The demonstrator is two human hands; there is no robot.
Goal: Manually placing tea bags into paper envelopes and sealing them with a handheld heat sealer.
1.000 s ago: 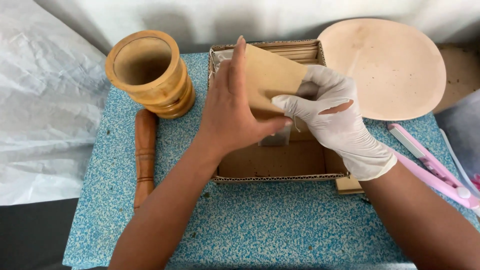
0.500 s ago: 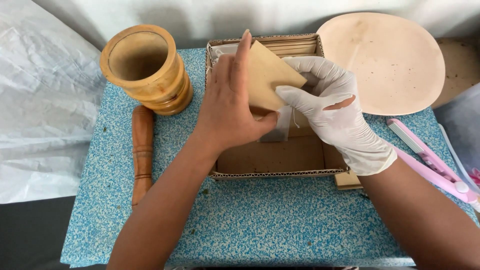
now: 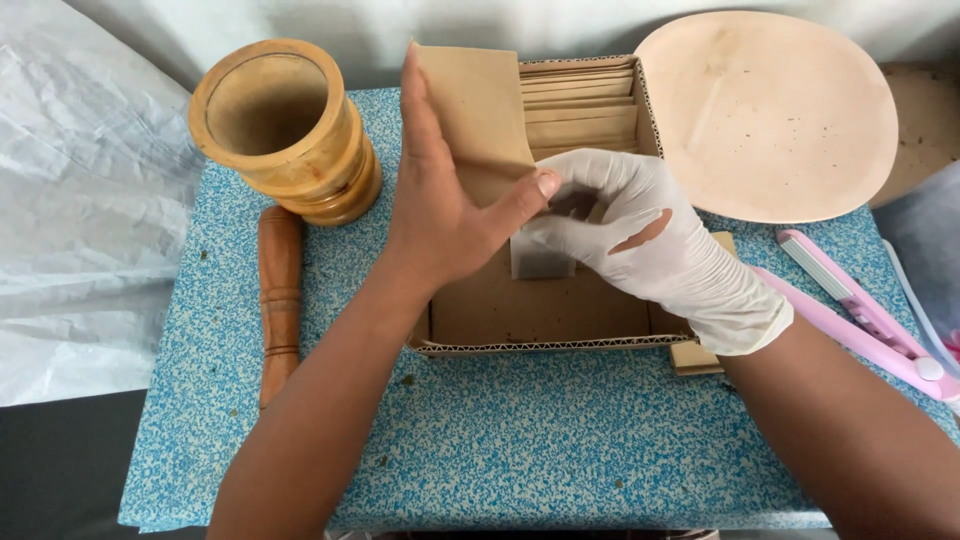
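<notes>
I see my bare left hand (image 3: 440,215) holding a brown paper envelope (image 3: 478,105) upright over the cardboard box (image 3: 545,320), its grip clamped on the paper with the thumb pressing the front near the lower edge and the fingers behind it. My right hand (image 3: 645,240), in a white glove with a tear on the back, meets it from 3 o'clock; its fingertips pinch a small pale sachet (image 3: 540,258) that hangs just below the envelope, so that grip is closed on the sachet. The envelope sits at about 12 o'clock from the middle of the speckled blue counter (image 3: 500,440). More brown envelopes (image 3: 580,105) stand stacked at the far end of the box. At 10 o'clock stands a wooden mortar (image 3: 285,130), with a wooden pestle (image 3: 280,300) lying just beside it at 9 o'clock. A pale round plate (image 3: 775,115) rests at 2 o'clock, and a pink sealing tool (image 3: 860,320) lies at 3 o'clock.
</notes>
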